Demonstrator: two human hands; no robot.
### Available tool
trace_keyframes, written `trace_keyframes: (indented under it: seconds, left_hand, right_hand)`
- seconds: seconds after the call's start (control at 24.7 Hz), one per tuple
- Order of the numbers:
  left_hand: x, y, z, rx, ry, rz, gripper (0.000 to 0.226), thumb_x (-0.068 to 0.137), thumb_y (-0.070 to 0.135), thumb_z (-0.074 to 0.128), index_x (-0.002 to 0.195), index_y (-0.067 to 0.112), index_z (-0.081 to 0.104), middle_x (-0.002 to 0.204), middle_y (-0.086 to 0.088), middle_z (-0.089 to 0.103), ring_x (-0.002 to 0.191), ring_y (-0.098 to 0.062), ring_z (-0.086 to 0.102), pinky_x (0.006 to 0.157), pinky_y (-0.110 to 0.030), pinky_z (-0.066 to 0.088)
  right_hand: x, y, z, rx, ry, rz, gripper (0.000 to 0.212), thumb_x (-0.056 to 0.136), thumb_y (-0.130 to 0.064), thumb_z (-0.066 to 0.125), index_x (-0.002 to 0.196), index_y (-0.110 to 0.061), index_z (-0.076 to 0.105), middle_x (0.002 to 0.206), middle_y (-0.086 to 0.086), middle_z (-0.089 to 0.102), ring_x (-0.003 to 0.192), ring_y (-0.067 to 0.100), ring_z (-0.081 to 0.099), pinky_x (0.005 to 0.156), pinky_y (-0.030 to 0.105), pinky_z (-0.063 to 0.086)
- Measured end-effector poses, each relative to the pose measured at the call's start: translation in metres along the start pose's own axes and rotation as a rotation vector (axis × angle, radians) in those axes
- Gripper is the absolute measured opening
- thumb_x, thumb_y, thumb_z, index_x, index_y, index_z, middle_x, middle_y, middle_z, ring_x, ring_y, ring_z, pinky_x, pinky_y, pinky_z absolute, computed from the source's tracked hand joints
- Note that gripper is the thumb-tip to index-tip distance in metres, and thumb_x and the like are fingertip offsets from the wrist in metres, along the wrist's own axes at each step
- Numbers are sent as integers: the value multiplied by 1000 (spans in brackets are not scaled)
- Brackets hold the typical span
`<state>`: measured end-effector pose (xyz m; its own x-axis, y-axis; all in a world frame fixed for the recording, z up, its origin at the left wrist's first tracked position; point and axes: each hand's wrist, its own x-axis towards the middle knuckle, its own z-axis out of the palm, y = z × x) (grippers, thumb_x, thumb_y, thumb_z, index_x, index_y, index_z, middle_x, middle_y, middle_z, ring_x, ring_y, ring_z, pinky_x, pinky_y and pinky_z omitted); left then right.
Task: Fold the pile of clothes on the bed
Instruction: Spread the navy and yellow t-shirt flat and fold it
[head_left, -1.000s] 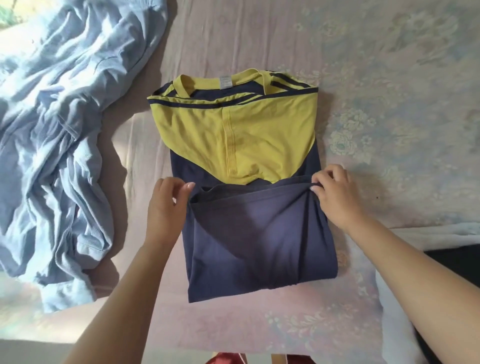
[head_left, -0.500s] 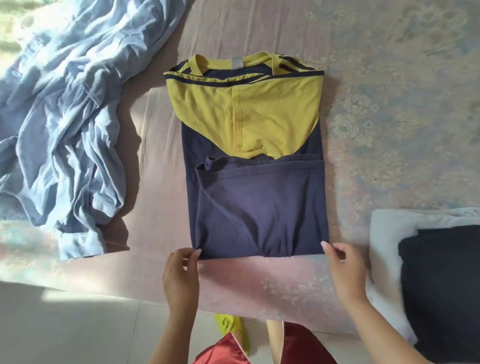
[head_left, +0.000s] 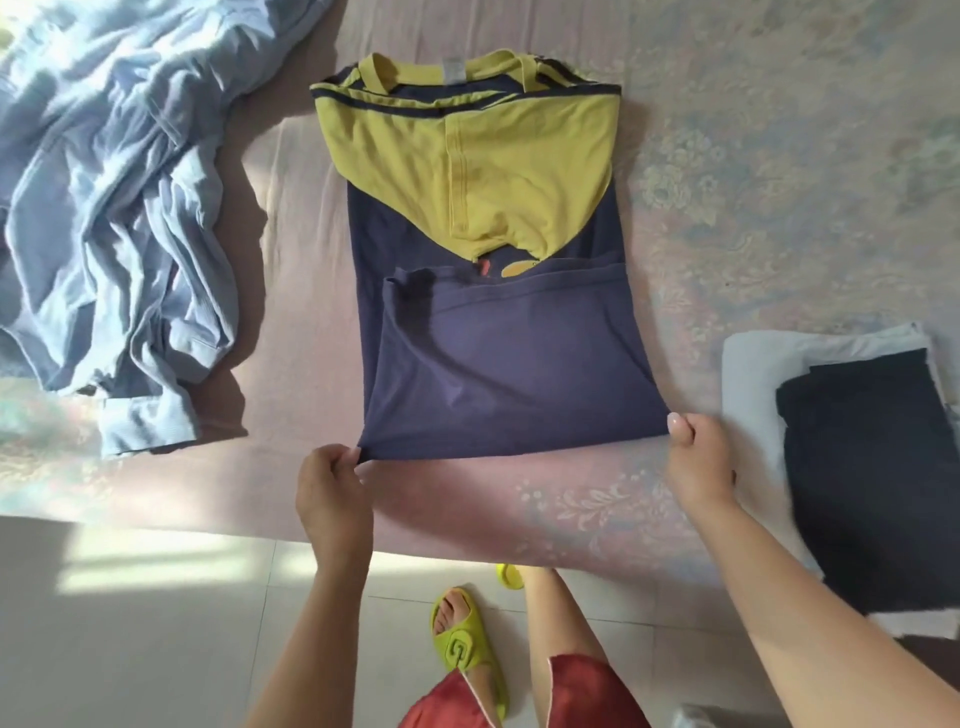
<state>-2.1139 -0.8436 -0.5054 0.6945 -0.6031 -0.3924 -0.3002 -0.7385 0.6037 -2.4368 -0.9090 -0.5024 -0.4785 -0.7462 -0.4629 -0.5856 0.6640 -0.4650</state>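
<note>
Shirt (head_left: 498, 374) lengthwise, collar pointing away

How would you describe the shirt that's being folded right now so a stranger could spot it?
On the pink bed, look at the middle, between the crumpled blue clothes and the dark folded stack. The shirt lies flat there, both hands pinching its near corners. Only it is navy with a yellow top.

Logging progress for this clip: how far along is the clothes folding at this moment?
Done: a dark folded garment lies on a white one at the right. In hand: the navy and yellow shirt, sleeves in and hem folded up once; the left hand and right hand pinch its near corners. Left: finishing that fold, plus the crumpled light blue garment at the left.
</note>
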Motion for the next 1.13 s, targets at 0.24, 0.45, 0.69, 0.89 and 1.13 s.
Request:
trace_keyframes:
  seconds: [0.24,0.45,0.69,0.89,1.13]
  left_hand:
    - [3,12,10,93,-104,221,18,93,30,57,93,12,60,99,-3,54,85,-18,53,73,-30,39]
    - [11,5,9,261,43,227,26,97,23,50,81,2,49,83,-11,52,73,-29,48,62,-39,36]
    - [6,16,6,326,43,316,19,94,16,56,92,-3,60,90,-21,62,83,-40,59,69,-46,45]
    - [83,87,6,508,-134,1188,46,72,15,78,114,0,65,110,-13,68,105,-33,63,86,-41,41]
    - [129,139,3,1278,-607,1107,55,70,64,65,108,25,59,98,7,60,107,-17,49,93,-33,26]
  right_hand:
    - [-1,-18,3,0,-83,-144,27,93,-28,56,78,-6,55,70,2,51,65,18,44,49,16,30]
    - [11,-13,2,33,84,-83,24,97,-16,50,80,0,55,80,14,52,74,26,45,64,33,32]
    - [17,-33,8,-163,171,-227,15,94,-10,50,91,1,60,96,22,56,93,36,52,78,42,42]
    - [68,-110,3,-510,-225,-854,53,83,-31,70,132,-19,55,126,-1,60,123,27,40,103,38,23]
    - [114,-136,-5,-890,-436,-778,37,78,-53,65,103,-27,60,97,-10,48,115,22,34,89,34,20]
